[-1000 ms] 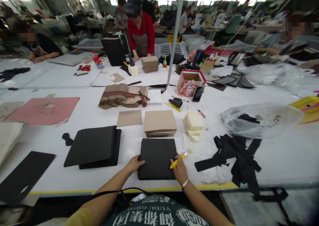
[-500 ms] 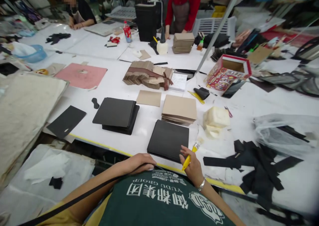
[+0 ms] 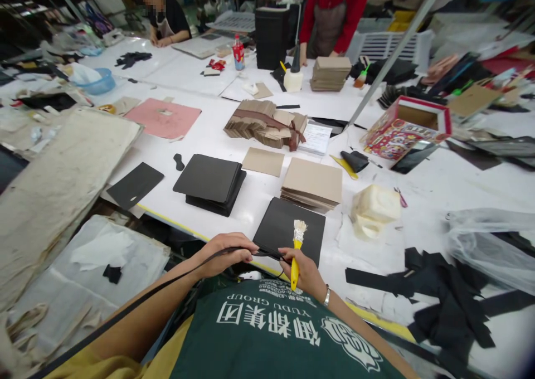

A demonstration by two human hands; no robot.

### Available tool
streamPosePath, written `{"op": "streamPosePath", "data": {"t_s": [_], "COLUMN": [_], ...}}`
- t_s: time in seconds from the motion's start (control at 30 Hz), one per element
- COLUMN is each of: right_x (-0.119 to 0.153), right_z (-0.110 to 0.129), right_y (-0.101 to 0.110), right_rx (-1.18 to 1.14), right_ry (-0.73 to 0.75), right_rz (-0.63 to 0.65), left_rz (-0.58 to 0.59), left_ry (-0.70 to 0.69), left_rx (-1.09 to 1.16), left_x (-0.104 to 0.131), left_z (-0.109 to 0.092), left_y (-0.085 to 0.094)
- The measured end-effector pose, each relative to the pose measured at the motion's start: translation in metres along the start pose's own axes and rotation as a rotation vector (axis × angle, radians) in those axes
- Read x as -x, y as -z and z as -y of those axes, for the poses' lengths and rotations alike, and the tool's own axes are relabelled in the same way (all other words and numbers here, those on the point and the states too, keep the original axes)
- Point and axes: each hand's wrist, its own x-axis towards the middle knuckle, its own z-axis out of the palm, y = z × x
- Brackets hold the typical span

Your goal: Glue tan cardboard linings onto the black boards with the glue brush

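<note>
My left hand pinches a long black strap that runs down over my left forearm. A short length of the strap spans to my right hand, whose fingertips also meet it. Tucked in that same hand is a paintbrush with a yellow handle and pale bristles pointing away from me. Just beyond both hands lies a stack of black sheets, its near edge partly hidden by them. Behind it sits a stack of beige boards, with a second stack of black sheets to the left.
A cream plastic container stands right of the boards. Black fabric strips hang over the table's right front edge. Farther back are tied beige pieces, a red patterned box and a slanting metal pole. Two people work across the table.
My hands have risen from the table's edge, and my right hand has moved left to the strap. The brush has swung upright in it. The view has shifted left.
</note>
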Motion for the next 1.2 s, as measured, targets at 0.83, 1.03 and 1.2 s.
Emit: {"op": "streamPosePath", "data": {"t_s": [0.83,1.03,1.2], "right_x": [0.062,0.059,0.063], "right_z": [-0.088,-0.099,-0.103], "right_y": [0.018,-0.022,-0.018], "right_rx": [0.390,0.322,0.404], "right_ry": [-0.467,-0.487,-0.449], "right_rz": [-0.613,-0.603,-0.577], "left_rz": [-0.015,0.035,0.182], "left_ry": [0.561,0.294,0.373], "left_rx": [-0.208,-0.213,-0.176], "left_x": [-0.111,-0.113,-0.117], "left_z": [0.169,0.187,0.193], "left_y": [-0.011,-0.034,-0.038]}}
